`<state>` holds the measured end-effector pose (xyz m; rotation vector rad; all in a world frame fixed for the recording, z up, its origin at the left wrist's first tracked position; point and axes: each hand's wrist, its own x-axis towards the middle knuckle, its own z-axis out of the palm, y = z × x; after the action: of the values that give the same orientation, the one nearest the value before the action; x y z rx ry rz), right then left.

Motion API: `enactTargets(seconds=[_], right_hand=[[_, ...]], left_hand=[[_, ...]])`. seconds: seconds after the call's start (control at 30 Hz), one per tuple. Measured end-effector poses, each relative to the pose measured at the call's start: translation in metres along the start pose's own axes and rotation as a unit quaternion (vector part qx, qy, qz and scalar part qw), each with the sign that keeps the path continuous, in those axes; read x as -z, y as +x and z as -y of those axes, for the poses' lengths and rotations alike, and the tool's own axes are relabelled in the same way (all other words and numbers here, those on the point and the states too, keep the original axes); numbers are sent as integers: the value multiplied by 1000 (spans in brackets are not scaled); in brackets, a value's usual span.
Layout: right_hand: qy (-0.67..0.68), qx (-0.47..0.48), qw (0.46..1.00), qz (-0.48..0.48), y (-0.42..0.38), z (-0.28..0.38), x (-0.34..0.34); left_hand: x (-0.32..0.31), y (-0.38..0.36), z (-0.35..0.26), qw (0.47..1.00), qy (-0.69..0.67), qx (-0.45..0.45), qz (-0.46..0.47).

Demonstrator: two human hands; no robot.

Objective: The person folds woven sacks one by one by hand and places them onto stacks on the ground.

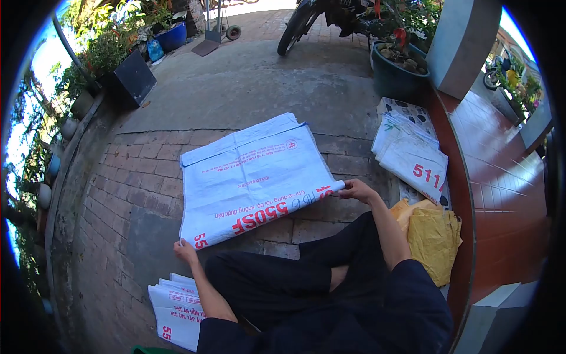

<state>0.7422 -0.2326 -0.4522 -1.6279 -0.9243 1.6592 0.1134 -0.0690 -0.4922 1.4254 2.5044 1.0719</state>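
A white woven feed sack [247,171] with red print, "550SF" among it, lies spread over the brick ground before my crossed legs. Its near edge is curled up toward me. My left hand [186,252] pinches the near left corner of the sack. At the near right corner, my right hand [358,192] grips the edge between thumb and fingers. Beside my left forearm rests a stack of folded white sacks [174,312] with similar red print.
Folded white sacks [413,156] marked "511" lie at the right, near folded yellow sacks [435,239]. A raised red-tiled step [495,212] borders that side. Farther off stand a potted plant [401,68], a motorbike wheel [295,29] and a dark square planter [132,76].
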Motion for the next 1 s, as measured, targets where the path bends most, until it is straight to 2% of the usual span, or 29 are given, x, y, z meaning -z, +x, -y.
enactTargets(seconds=[0.07,0.1,0.13,0.17,0.2,0.23,0.27,0.33,0.37,0.4,0.43,0.47,0.5,0.57,0.6,0.63,0.67,0.7,0.73,0.77,0.8,0.83,0.87,0.9,0.93,0.97,1.0], right_hand=[[-15,105,990,-92,-7,7,-5],[-89,163,972,-143,-18,18,-17],[-88,162,972,-144,-9,4,-15],[-151,275,915,-253,5,-13,-14],[-211,381,827,-355,5,-14,-18],[-142,321,855,-381,2,-15,-21],[-142,322,855,-382,2,-14,-19],[-224,154,828,-491,-2,-9,-23],[-243,143,809,-516,6,-15,-19],[-244,138,810,-514,11,-23,-15],[-271,94,817,-501,18,-29,-6],[-297,53,820,-487,25,-34,2],[-330,26,838,-434,41,-54,17],[-323,-104,896,-287,39,-52,15],[-374,-144,878,-260,45,-57,9],[-375,-146,879,-254,43,-57,0],[-342,-195,889,-235,40,-57,-7],[-307,-245,894,-217,37,-56,-12],[-310,-249,892,-213,40,-65,-10],[-372,-172,882,-231,45,-72,-5],[-430,-91,863,-249,48,-75,3],[-292,-40,926,-237,37,-61,4],[-92,-7,972,-217,29,-46,2],[109,27,976,-187,15,-17,-5],[200,68,968,-134,14,5,-2],[189,126,962,-154,15,32,-4],[174,158,961,-148,26,55,5]], left_hand=[[16,4,-18,1000,2,-19,3],[22,3,-19,999,10,-40,9],[26,5,-17,999,11,-41,10],[30,11,-15,985,-140,-52,87],[33,17,-15,942,-287,-62,161],[37,22,-14,913,-345,-31,217],[35,20,-14,912,-346,-32,216],[72,-3,-63,830,-488,-24,267],[77,-3,-72,836,-464,-95,278],[82,-4,-79,835,-438,-164,288],[87,-6,-90,858,-400,-169,275],[89,-7,-95,857,-403,-167,273],[91,-7,-100,880,-372,-172,240],[98,-9,-112,902,-335,-178,206],[102,-17,-121,929,-304,-158,142],[106,-22,-124,950,-271,-133,78],[110,-23,-121,966,-182,-181,31],[108,-25,-114,968,-178,-175,33],[100,-25,-103,963,-166,-210,-11],[93,-25,-94,955,-155,-246,-55],[88,-26,-83,956,-154,-244,-54],[85,-27,-71,973,-137,-176,-58],[82,-25,-59,985,-119,-106,-63],[79,-18,-52,990,-101,-73,-60],[71,-4,-46,986,-124,-96,-59],[62,14,-46,980,-146,-121,-57],[62,33,-59,977,-161,-140,-17]])
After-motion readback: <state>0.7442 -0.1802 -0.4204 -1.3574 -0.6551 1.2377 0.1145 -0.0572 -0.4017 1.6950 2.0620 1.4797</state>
